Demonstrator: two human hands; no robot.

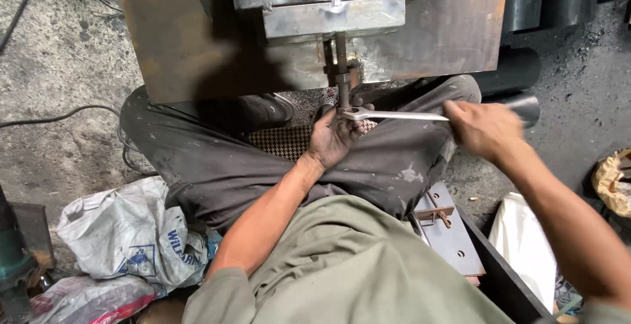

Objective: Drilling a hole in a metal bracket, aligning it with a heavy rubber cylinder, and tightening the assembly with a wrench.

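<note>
**Spanner on the rod below the steel plate**

We take the rod (342,68) as our landmark. It is a threaded rod that hangs upright from a folded bracket (332,2) mounted on a rusty steel plate (447,28).

Our right hand (485,129) is clenched around the handle end of the spanner (394,115). The spanner lies almost level, and its head meets the rod at the rod's lower end. The right hand is well to the right of the rod, and its outline is blurred.

Our left hand (333,137) sits directly below the rod, with the fingers curled up around the rod's lower end and the spanner head. We cannot tell whether these fingers grip a nut, the rod or the spanner head, because the contact point is hidden by the fingers.

Below the rod, our legs in dark, stained trousers (217,160) are spread to either side. A piece of checkered mesh (282,141) lies between them, just left of the left hand.

Lower right of the rod, a grey metal piece (453,235) with holes and a rusty fitting lies beside our thigh. A white bag (526,245) lies to its right.

Far to the lower left of the rod, crumpled plastic bags (131,232) lie on the concrete floor (59,54). A black cable (66,115) runs across the floor left of the rod.
</note>
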